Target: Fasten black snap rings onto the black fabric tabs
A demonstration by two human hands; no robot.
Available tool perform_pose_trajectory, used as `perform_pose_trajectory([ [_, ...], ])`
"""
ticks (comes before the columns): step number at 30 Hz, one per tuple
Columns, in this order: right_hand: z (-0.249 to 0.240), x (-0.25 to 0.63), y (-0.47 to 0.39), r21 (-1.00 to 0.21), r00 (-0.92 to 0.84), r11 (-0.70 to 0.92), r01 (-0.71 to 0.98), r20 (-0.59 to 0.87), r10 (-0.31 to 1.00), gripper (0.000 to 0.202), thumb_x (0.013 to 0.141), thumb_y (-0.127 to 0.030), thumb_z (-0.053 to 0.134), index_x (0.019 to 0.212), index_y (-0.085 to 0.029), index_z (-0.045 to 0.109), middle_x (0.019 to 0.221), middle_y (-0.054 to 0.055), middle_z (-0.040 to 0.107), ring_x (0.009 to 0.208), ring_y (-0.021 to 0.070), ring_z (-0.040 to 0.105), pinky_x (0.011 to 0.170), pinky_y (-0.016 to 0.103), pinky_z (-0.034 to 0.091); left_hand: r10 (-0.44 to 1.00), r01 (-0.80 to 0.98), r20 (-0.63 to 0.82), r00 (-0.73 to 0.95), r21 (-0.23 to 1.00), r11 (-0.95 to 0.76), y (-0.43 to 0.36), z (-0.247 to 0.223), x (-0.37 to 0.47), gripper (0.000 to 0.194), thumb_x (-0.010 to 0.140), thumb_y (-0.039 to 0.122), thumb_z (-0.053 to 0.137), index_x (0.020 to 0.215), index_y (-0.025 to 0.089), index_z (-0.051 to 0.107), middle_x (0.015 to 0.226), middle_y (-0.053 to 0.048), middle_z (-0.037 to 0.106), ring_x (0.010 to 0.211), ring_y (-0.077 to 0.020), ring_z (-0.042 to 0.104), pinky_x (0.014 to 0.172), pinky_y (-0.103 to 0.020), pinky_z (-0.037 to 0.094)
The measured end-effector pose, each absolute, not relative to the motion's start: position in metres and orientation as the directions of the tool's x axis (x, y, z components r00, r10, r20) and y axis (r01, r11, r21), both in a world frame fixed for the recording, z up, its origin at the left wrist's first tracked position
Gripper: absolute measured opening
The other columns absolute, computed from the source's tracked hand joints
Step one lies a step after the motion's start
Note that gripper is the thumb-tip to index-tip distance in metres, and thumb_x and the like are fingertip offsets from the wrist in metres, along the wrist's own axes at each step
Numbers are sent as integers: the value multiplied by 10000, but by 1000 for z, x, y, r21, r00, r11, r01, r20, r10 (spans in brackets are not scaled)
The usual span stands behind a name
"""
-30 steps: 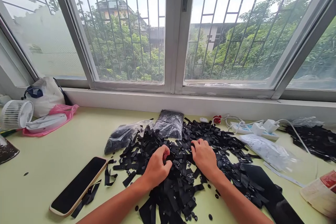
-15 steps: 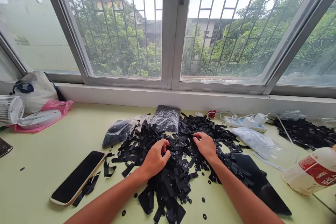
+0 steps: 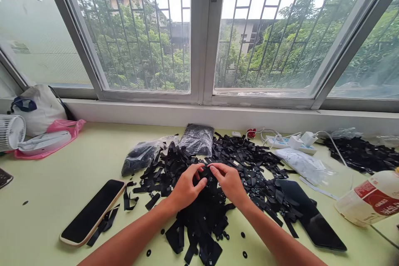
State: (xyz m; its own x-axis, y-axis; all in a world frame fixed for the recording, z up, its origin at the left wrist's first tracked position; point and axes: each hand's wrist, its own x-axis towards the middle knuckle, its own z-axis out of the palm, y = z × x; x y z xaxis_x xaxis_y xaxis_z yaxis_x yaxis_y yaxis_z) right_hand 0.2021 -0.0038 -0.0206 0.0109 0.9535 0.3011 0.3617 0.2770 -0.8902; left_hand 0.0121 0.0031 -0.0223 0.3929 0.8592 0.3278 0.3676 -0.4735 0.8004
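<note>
My left hand (image 3: 188,188) hovers over a heap of short black fabric strips (image 3: 202,220), its fingers curled and thumb bent in. Facing it, my right hand (image 3: 231,183) pinches with thumb and forefinger, and the fingertips of both hands nearly meet. Whatever sits between the fingers is too small and dark to make out. Small black ring-shaped discs (image 3: 245,254) lie among the strips and loose on the table. Behind the hands, a clear plastic bag of black pieces (image 3: 197,140) rests at the heap's far edge, with another filled plastic bag (image 3: 139,156) to its left.
A phone (image 3: 93,212) lies at left on the pale green table (image 3: 102,149); a dark glossy slab (image 3: 314,216) lies at right. Further right are a bottle (image 3: 370,199), a power strip with chargers (image 3: 293,143) and another black pile (image 3: 361,153). A fan (image 3: 11,132) stands far left.
My right hand has moved left from the far part of the heap to meet my left hand. The left hand has stayed nearly in place.
</note>
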Motion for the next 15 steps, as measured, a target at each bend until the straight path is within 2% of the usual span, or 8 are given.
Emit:
perform_pose_trajectory([
  [2, -30, 190, -13, -908, -5, 306, 287, 318, 948, 308, 936, -432, 561, 1015, -208, 758, 1004, 67, 758, 924, 226, 690, 837, 321, 523, 848, 337, 289, 444, 823, -457, 3, -22, 12, 347, 934, 356, 575, 1227, 196, 668, 1075, -70, 714, 888, -204, 633, 837, -320, 492],
  [5, -40, 182, -18, -911, 1, 323, 258, 335, 942, 291, 936, -438, 579, 990, -208, 749, 945, 62, 743, 840, 216, 676, 762, 313, 522, 845, 326, 245, 475, 843, -428, 2, -20, 11, 321, 951, 387, 558, 1124, 176, 728, 958, -56, 740, 854, -206, 639, 807, -308, 480],
  [9, -42, 184, -17, -912, 8, 332, 242, 344, 939, 273, 923, -444, 609, 989, -215, 740, 893, 49, 722, 781, 204, 649, 721, 305, 509, 846, 310, 224, 484, 860, -405, 2, -17, 10, 342, 953, 421, 553, 1119, 172, 718, 903, -35, 719, 764, -173, 601, 701, -268, 447],
  [15, -37, 186, -19, -926, 28, 299, 229, 314, 949, 283, 924, -454, 605, 976, -206, 730, 891, 46, 710, 764, 193, 620, 693, 290, 481, 867, 335, 201, 456, 864, -376, 5, -17, 12, 361, 969, 429, 518, 826, 149, 694, 714, -15, 651, 689, -155, 575, 679, -262, 426],
])
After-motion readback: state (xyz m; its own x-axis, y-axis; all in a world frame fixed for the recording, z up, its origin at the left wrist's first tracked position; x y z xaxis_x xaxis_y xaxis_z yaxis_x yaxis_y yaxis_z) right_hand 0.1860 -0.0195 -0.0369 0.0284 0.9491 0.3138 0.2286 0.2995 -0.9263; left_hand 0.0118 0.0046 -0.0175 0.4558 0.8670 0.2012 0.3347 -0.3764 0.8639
